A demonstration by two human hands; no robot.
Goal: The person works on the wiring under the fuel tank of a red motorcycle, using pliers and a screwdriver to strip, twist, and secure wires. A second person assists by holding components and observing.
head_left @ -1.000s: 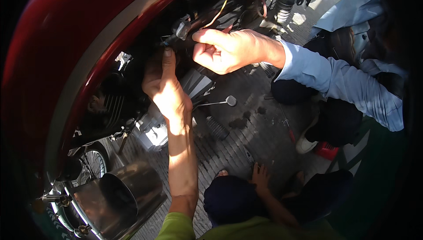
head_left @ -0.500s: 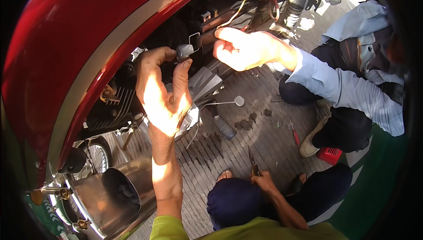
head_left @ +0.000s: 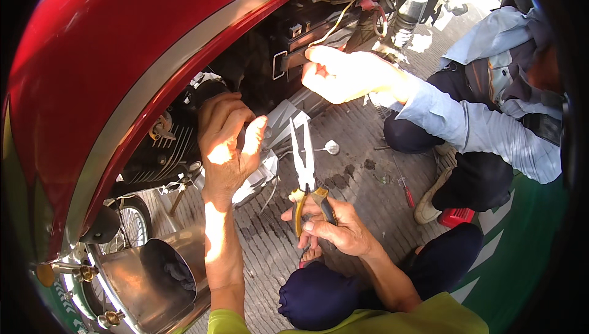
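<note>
My left hand is curled below the frame under the red motorcycle bodywork; what lies within its fingers is largely hidden. My right hand holds long-nosed pliers with yellow-and-black handles, their jaws pointing upward and slightly apart. Above and right, a co-worker's hand pinches a thin yellow wire running down from the frame. A silver wire bracket sits left of that hand.
The co-worker in a light-blue sleeve crouches at the right. A red-handled screwdriver and a red case lie on the grooved pavement. A shock absorber is at the top; a metal sidepiece at lower left.
My right hand has risen with the pliers from near my feet. My left hand has drawn down from the bracket, and its fingers have curled. The co-worker's hand still pinches the wire.
</note>
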